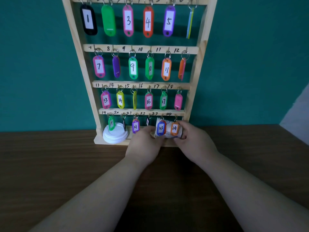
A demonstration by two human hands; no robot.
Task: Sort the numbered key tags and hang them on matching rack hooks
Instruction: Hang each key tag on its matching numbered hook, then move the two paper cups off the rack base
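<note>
Key tags fill all four rows of the wooden rack (78, 52), which stands at the counter's (58, 164) back edge. Behind bottom-row tags 23 (161, 128) and 24 (174, 128), a paper cup (168, 130) lies sideways, gripped by the left hand (144, 145) and right hand (194, 140). A white lid (115, 137) rests on the rack's base.

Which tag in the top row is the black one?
The tag marked 1, far left in the top row. The others there are the green tag, pink tag 3, red tag 4, purple tag 5 and an edge-on blue-and-yellow tag.

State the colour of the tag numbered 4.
The oval plastic tag numbered 4 is red-orange; head view shows it.
</note>
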